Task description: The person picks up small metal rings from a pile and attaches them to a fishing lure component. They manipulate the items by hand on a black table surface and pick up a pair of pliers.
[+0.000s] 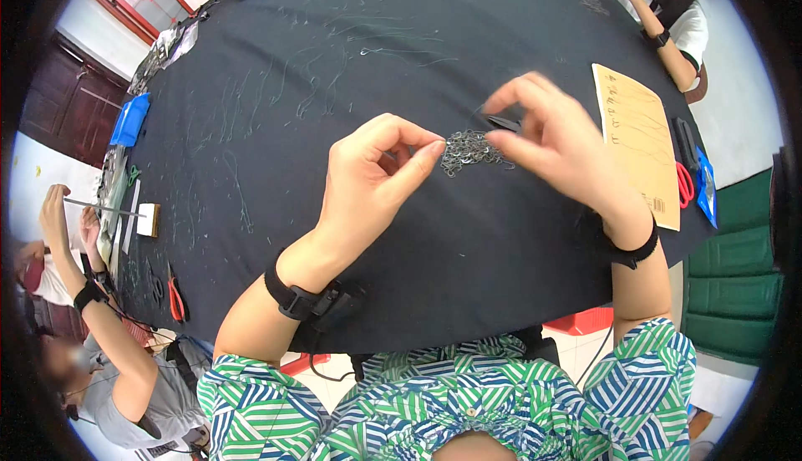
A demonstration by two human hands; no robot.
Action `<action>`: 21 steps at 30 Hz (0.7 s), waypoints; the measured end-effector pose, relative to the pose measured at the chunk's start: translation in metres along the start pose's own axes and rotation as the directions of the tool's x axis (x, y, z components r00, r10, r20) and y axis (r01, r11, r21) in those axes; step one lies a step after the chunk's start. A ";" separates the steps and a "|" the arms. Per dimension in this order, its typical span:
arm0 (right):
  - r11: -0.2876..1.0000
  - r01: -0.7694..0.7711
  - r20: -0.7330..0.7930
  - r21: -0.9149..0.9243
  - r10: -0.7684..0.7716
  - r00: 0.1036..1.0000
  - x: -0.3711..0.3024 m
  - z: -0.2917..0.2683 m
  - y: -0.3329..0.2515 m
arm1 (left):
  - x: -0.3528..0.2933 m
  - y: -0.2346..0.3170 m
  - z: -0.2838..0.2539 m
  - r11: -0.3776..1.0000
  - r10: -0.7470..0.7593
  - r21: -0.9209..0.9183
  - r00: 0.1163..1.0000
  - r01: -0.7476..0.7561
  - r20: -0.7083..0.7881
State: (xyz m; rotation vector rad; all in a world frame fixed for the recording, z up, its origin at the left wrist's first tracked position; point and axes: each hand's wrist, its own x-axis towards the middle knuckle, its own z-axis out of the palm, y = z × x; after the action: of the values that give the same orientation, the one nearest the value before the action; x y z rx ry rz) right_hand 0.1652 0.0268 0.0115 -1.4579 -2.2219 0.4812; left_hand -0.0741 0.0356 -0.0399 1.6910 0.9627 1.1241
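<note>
My left hand (pixel 363 168) is closed in a pinch, thumb and index fingertips together at the left edge of a small pile of metal fish hooks (pixel 472 152). What sits between those fingertips is too small to make out. My right hand (pixel 564 143) hovers at the right of the pile, slightly blurred, its thumb and index finger apart. Between them shows a dark, pointed tool (pixel 503 123); whether it lies on the cloth or touches the hand I cannot tell. Thin fishing lines (pixel 313 85), at least one with a hook, lie scattered over the black cloth (pixel 401 277).
At right lie a tan sheet (pixel 652 160) bearing hooks on lines, red-handled scissors (pixel 685 185) and a blue packet (pixel 706 189). A red-handled tool (pixel 175 295) and a blue tray (pixel 131 120) are at left. Other people sit around the table; one at left holds a thin strip.
</note>
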 end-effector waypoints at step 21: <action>0.803 -0.098 0.114 0.588 0.038 0.993 -0.001 0.017 -0.023 | -0.002 0.011 0.000 0.949 0.275 0.163 0.961 -0.270 -0.009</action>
State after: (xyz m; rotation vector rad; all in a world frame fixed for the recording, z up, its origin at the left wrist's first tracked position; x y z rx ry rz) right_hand 0.1385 0.0157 0.0088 -1.1831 -1.8302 1.1760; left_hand -0.0727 0.0305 -0.0300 1.9889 0.8763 1.2832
